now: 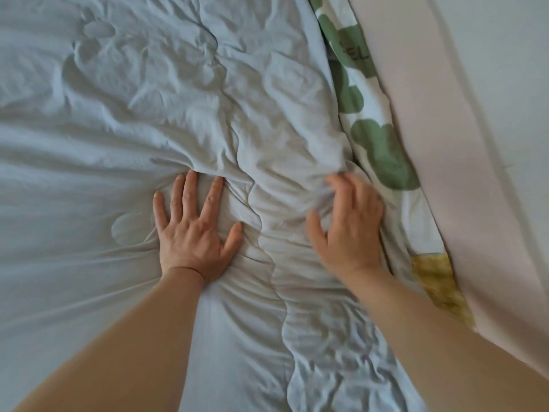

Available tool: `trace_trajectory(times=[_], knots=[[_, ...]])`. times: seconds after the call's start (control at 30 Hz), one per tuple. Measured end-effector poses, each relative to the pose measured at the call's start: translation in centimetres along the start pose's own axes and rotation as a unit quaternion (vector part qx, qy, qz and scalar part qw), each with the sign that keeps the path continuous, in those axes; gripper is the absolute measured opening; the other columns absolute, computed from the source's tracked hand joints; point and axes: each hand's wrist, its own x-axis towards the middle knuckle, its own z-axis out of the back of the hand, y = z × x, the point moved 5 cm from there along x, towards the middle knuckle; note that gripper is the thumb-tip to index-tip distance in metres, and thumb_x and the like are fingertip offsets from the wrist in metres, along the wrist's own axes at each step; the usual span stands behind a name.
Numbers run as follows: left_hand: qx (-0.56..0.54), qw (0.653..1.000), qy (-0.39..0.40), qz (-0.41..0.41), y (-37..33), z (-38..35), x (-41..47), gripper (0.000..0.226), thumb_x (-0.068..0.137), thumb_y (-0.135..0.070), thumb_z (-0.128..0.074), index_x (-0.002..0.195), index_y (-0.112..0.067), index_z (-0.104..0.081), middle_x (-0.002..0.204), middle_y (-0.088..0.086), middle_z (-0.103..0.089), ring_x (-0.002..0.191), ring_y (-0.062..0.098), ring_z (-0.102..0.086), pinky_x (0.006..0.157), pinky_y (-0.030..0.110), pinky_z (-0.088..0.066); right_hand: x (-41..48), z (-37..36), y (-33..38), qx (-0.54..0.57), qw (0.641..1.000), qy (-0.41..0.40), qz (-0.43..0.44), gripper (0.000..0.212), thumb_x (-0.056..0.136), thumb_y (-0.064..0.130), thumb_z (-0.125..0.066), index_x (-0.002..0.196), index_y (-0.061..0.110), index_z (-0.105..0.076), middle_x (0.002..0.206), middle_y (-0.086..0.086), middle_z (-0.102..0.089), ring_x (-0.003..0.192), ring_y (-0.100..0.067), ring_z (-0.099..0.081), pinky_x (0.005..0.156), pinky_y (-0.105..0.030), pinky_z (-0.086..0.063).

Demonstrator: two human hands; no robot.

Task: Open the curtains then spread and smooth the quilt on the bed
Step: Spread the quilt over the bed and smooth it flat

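Bed (383, 150): quilt (148, 114) ridge runs near-far between hands; left hand (193, 230) flat, fingers spread; right hand (350, 224), blurred, clutches quilt's right edge.

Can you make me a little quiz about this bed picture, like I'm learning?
1. True or false: the left hand lies flat, fingers spread, on the quilt.
2. The big blobs on the patterned sheet are: A red, B green, C black?
3. Which hand is nearer that sheet?
Key: 1 true; 2 B; 3 the right hand.
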Motion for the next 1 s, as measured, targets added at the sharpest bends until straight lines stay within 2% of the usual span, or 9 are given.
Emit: trace_trajectory(times=[0.07,0.27,0.33,0.4,0.53,0.73,0.8,0.9,1.0], knots=[[0.001,1.0,-0.001,0.002,-0.1,0.1,0.0,0.078,0.081,-0.065,-0.028,0.151,-0.032,-0.017,0.158,0.011,-0.014,0.147,0.027,-0.009,0.117,0.054,-0.002,3.9,0.3,-0.7,-0.004,0.995,-0.022,-0.094,0.06,0.078,0.041,-0.057,0.128,0.007,-0.049,0.131,-0.015,-0.047,0.119,-0.033,-0.044,0.1,-0.042,-0.032],[0.01,1.0,-0.004,0.001,-0.2,0.2,0.0,0.075,0.083,-0.061,-0.028,0.15,-0.03,-0.021,0.157,0.012,-0.019,0.146,0.028,-0.013,0.117,0.054,-0.004,9.7,-1.6,0.0,0.141,0.947,0.16,-0.241,0.068,0.073,0.068,-0.054,0.112,0.012,-0.058,0.108,-0.001,-0.064,0.099,-0.023,-0.06,0.086,-0.038,-0.049],[0.011,1.0,-0.001,0.002,-0.2,0.2,0.0,0.075,0.083,-0.061,-0.028,0.151,-0.03,-0.021,0.157,0.012,-0.019,0.146,0.028,-0.013,0.117,0.054,-0.004,10.5,-2.3,0.6,0.211,0.911,0.215,-0.281,0.06,0.069,0.057,-0.064,0.107,0.011,-0.06,0.094,0.002,-0.065,0.086,-0.019,-0.062,0.076,-0.033,-0.051],[0.012,1.0,0.0,0.005,-0.3,0.2,0.0,0.076,0.083,-0.061,-0.028,0.151,-0.029,-0.019,0.157,0.011,-0.018,0.146,0.027,-0.013,0.117,0.054,-0.004,11.7,-2.7,1.6,0.259,0.893,0.217,-0.298,0.067,0.071,0.038,-0.072,0.125,0.005,-0.048,0.105,-0.003,-0.061,0.095,-0.022,-0.06,0.075,-0.03,-0.047],[0.007,1.0,-0.009,-0.004,-0.2,0.4,-0.2,0.078,0.083,-0.058,-0.031,0.152,-0.026,-0.015,0.158,0.012,-0.016,0.146,0.027,-0.012,0.117,0.054,-0.006,14.2,1.8,1.2,0.127,0.987,-0.025,-0.093,0.028,0.084,0.013,-0.055,0.111,0.007,-0.051,0.112,-0.012,-0.061,0.105,-0.032,-0.055,0.075,-0.033,-0.035],[0.0,1.0,-0.022,-0.016,-0.2,0.5,-0.2,0.08,0.08,-0.054,-0.037,0.151,-0.021,-0.022,0.157,0.013,-0.02,0.146,0.028,-0.014,0.117,0.054,-0.008,14.0,-2.6,-2.6,-0.107,0.979,-0.072,-0.157,0.026,0.092,0.006,-0.043,0.117,0.007,-0.049,0.121,-0.019,-0.053,0.1,-0.039,-0.058,0.082,-0.045,-0.047],[0.003,1.0,-0.016,-0.015,-0.1,0.5,-0.1,0.081,0.079,-0.055,-0.038,0.151,-0.021,-0.023,0.157,0.013,-0.021,0.146,0.029,-0.015,0.116,0.055,-0.009,15.2,-2.8,0.6,-0.137,0.979,-0.127,-0.087,0.042,0.087,0.001,-0.042,0.128,0.01,-0.048,0.128,-0.021,-0.052,0.109,-0.039,-0.055,0.094,-0.046,-0.042],[-0.003,1.0,-0.006,-0.012,0.1,0.5,-0.1,0.081,0.079,-0.055,-0.04,0.151,-0.021,-0.025,0.156,0.013,-0.022,0.145,0.029,-0.017,0.116,0.055,-0.01,16.4,-5.3,6.7,-0.112,0.987,0.003,0.117,0.059,0.087,0.015,-0.034,0.146,0.011,-0.032,0.153,-0.019,-0.026,0.141,-0.038,-0.023,0.117,-0.047,-0.005],[-0.004,1.0,0.0,-0.012,0.1,0.6,0.2,0.081,0.078,-0.055,-0.041,0.151,-0.021,-0.026,0.156,0.012,-0.023,0.145,0.029,-0.019,0.115,0.056,-0.011,16.5,-8.8,6.9,-0.132,0.976,0.137,0.108,0.064,0.093,0.045,-0.029,0.152,0.021,-0.018,0.16,-0.013,-0.005,0.148,-0.028,0.0,0.118,-0.049,0.007]])
